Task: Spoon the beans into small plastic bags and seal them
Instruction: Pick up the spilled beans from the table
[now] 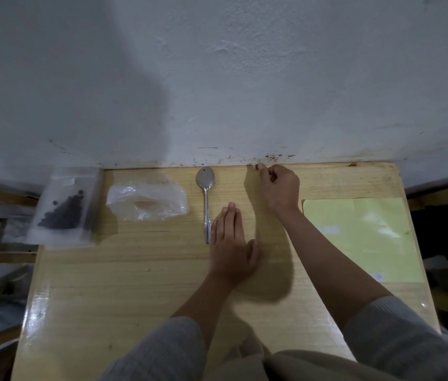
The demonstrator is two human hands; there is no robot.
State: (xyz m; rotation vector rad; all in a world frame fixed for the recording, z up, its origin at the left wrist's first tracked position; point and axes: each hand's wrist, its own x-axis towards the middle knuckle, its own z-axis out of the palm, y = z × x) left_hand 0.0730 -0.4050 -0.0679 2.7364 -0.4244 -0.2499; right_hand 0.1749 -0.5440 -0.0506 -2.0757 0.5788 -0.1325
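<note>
Bean bag (65,207) left, empty bags (147,200) beside; spoon (206,199) center; sheet (362,240) right.

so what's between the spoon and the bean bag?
Head view: a crumpled clear plastic bag lies between the spoon and the bean bag.

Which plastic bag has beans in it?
The flat clear bag hanging over the table's far left corner; dark beans show through it. The crumpled bag beside the spoon looks empty.
</note>
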